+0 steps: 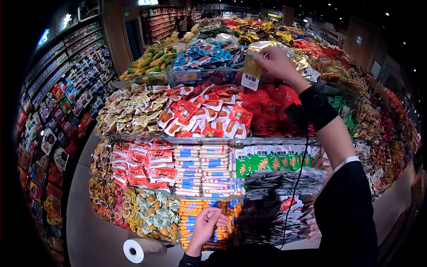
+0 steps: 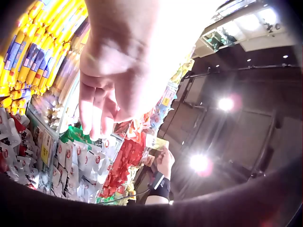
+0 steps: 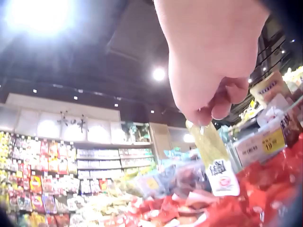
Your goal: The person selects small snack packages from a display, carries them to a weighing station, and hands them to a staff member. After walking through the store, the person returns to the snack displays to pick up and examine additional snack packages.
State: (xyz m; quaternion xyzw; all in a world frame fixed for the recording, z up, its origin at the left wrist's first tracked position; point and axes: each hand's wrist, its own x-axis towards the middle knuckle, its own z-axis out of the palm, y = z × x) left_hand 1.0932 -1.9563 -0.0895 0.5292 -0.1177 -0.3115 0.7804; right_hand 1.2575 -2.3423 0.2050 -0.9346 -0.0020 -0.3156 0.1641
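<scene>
My right hand (image 1: 279,65) pinches the top of a small yellow-and-white packet (image 1: 251,73), which hangs above the red packets (image 1: 273,104) of the middle tier. In the right wrist view the packet (image 3: 214,158) dangles from the curled fingers, its white end downward, beside a price tag (image 3: 260,147). Low in the head view, my left hand (image 1: 208,227) hovers over orange-wrapped sticks (image 1: 189,218), fingers loosely bent and holding nothing. The left wrist view shows that hand (image 2: 116,75) with its fingers hanging loosely.
Tiered clear bins hold red-and-white packets (image 1: 213,113), white-and-blue sticks (image 1: 200,169) and green packets (image 1: 271,159). A white roll (image 1: 143,250) sits at the near edge. Packed shelves (image 1: 66,75) line the left. A black cord hangs beside my right forearm.
</scene>
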